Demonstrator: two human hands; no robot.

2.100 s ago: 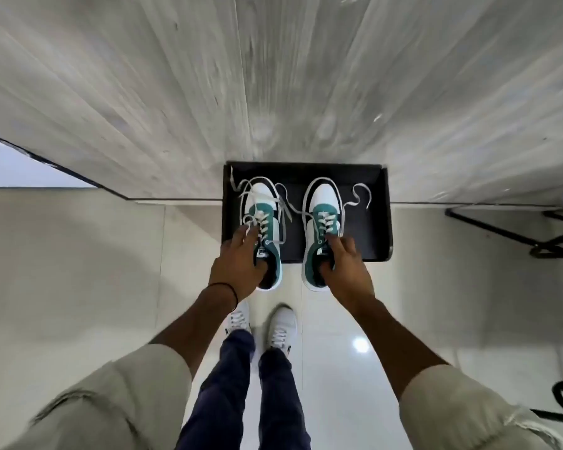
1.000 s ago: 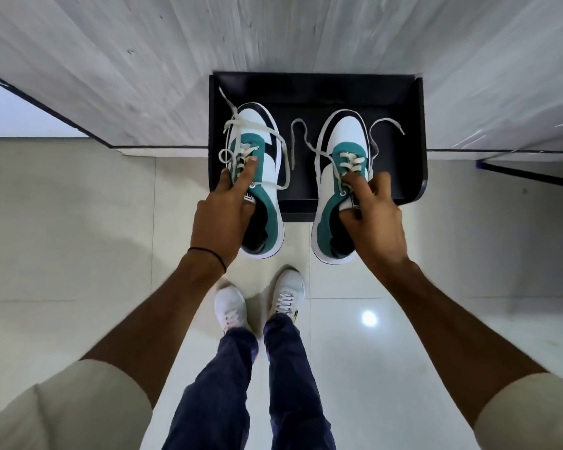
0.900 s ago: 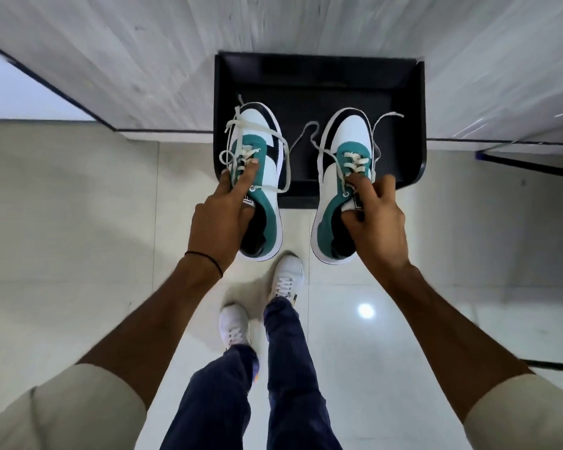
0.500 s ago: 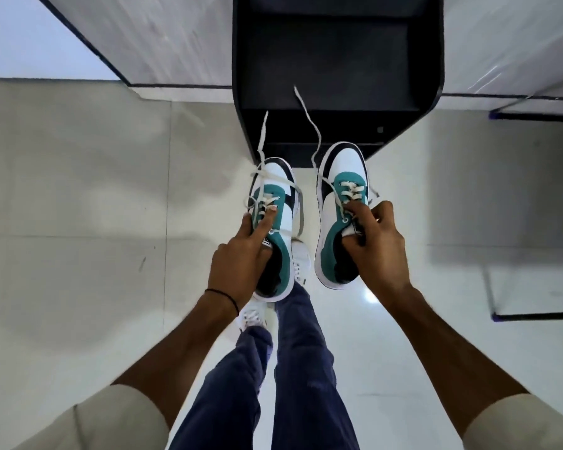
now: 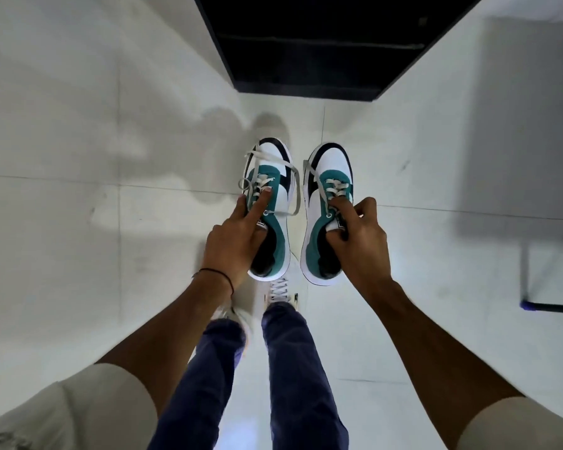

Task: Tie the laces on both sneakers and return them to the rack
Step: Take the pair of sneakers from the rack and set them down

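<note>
Lifted off the rack (image 5: 306,69), both sneakers (image 5: 275,203) now hang from the hands (image 5: 233,241).

A pale, glossy tiled floor (image 5: 78,222) with thin grout lines spreads under everything, catching soft grey shadows. At the far side a black shoe rack with open shelves (image 5: 306,60) stands on it, its dark front edge meeting the tiles. To the right, a thin black metal frame leg with a blue foot cap (image 5: 527,305) rests on the floor. The person's own white laced shoes (image 5: 278,289) stand on the tiles below.
</note>
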